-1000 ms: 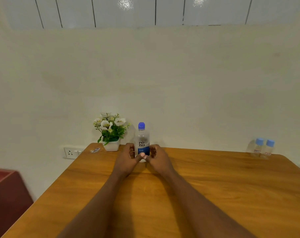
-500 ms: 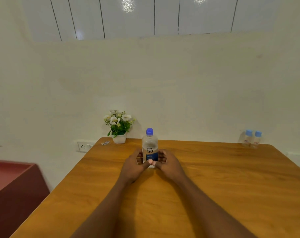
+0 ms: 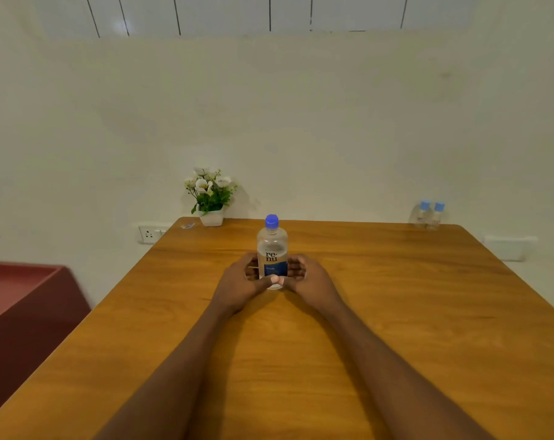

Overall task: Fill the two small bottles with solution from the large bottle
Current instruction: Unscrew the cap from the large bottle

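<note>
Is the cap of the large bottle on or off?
On. The blue cap sits on the neck of the upright large bottle.

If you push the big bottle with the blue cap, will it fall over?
It could tip if pushed up high: the big bottle is tall and narrow, standing upright on the table. It looks fairly full, so probably heavy for its size. Both the left hand and right hand hold it low down, which should steady it.

The left hand (image 3: pixel 240 281) and right hand (image 3: pixel 311 278) draw the large bottle (image 3: pixel 271 247) from the bench's (image 3: pixel 402 312) far edge toward its middle.
</note>
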